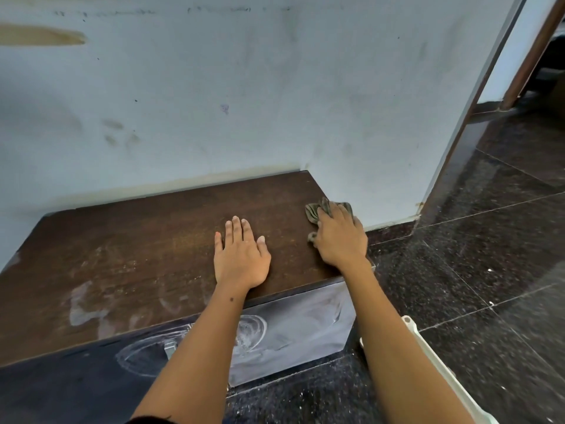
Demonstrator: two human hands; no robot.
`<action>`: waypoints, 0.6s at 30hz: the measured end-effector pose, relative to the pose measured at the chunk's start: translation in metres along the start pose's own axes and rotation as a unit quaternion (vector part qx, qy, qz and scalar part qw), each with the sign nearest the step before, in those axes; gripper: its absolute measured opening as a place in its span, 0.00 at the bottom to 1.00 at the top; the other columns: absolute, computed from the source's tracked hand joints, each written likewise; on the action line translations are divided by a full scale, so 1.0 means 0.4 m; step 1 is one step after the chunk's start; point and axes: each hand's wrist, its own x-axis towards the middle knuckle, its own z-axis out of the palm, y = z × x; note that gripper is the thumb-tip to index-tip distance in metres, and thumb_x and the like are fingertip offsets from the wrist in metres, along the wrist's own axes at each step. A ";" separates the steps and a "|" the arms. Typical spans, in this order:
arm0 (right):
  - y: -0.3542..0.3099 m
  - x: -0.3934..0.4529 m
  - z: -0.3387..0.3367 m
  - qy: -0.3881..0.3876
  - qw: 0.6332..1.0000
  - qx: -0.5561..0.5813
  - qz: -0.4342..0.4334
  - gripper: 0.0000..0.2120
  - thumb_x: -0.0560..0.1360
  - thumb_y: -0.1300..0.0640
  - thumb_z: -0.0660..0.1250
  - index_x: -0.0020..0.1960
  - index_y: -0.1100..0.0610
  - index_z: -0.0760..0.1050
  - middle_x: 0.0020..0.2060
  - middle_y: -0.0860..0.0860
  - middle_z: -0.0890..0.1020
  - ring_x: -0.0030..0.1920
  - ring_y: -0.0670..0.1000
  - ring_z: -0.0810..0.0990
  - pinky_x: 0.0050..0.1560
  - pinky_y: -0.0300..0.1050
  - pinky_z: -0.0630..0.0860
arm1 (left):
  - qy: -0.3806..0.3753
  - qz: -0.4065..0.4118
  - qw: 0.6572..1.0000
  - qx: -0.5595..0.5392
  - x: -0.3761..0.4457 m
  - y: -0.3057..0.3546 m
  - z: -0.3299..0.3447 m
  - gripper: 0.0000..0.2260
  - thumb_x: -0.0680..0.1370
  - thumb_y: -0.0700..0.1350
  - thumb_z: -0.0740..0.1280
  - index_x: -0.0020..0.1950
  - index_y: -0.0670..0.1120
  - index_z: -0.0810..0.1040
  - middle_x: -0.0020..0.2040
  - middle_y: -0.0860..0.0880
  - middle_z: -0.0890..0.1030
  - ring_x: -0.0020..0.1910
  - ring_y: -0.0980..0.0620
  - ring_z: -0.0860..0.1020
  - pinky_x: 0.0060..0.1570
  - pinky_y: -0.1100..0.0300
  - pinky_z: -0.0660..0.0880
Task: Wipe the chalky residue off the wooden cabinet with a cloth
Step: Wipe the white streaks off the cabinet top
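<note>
Grey cloth (318, 212) under right hand's (341, 240) fingers (328, 214).

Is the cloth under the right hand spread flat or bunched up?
Bunched up. The cloth shows crumpled folds poking out past the right hand, which presses it at the cabinet top's right edge.

Soft even light, wide-angle edge warp.
</note>
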 end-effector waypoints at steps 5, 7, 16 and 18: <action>0.073 -0.162 -0.003 0.042 0.999 -0.001 0.011 0.21 0.80 0.52 0.51 0.73 0.49 0.61 0.75 0.49 0.58 0.75 0.50 0.53 0.74 0.50 0.49 | 0.004 -0.006 1.000 0.013 0.004 0.003 0.007 0.27 0.82 0.55 0.42 0.77 0.44 0.45 0.78 0.46 0.45 0.77 0.49 0.43 0.74 0.51 0.40; 0.074 -0.167 -0.004 0.040 0.999 0.005 0.019 0.22 0.80 0.52 0.52 0.74 0.49 0.61 0.75 0.49 0.58 0.75 0.49 0.52 0.74 0.49 0.48 | 0.009 -0.009 1.000 0.017 0.004 0.003 0.010 0.27 0.82 0.56 0.42 0.77 0.45 0.45 0.78 0.46 0.45 0.77 0.49 0.44 0.74 0.51 0.40; -0.076 0.074 0.045 -0.009 0.998 -0.027 -0.062 0.30 0.76 0.47 0.61 0.75 0.52 0.58 0.76 0.51 0.55 0.76 0.51 0.50 0.75 0.52 0.48 | 0.011 -0.005 1.000 0.001 0.004 0.005 0.010 0.27 0.82 0.54 0.43 0.77 0.43 0.46 0.78 0.45 0.46 0.77 0.49 0.44 0.75 0.50 0.42; -0.101 0.144 0.054 -0.024 0.996 -0.013 -0.083 0.28 0.76 0.47 0.61 0.74 0.52 0.60 0.76 0.50 0.56 0.76 0.51 0.51 0.75 0.51 0.49 | 0.009 0.000 1.000 0.002 0.004 0.001 0.010 0.27 0.82 0.54 0.42 0.77 0.42 0.46 0.78 0.45 0.45 0.77 0.48 0.43 0.74 0.50 0.42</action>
